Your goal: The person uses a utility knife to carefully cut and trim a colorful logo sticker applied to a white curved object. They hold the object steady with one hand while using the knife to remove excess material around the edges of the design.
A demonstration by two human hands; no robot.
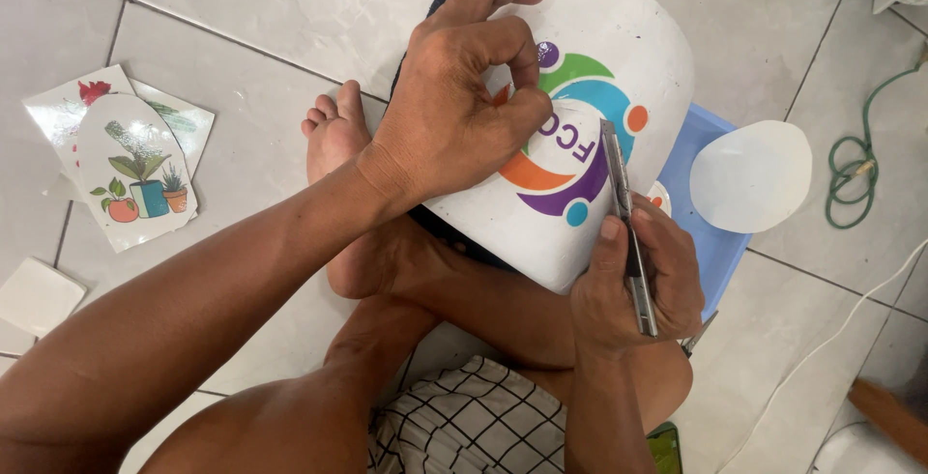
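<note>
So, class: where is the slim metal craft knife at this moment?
In the head view, the slim metal craft knife sits right of centre in the right hand, its blade against the white domed shell's colourful round sticker.

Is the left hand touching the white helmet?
Touching. In the head view, the left hand rests on the white helmet, its fingertips pinching at the colourful sticker on the shell.
</note>
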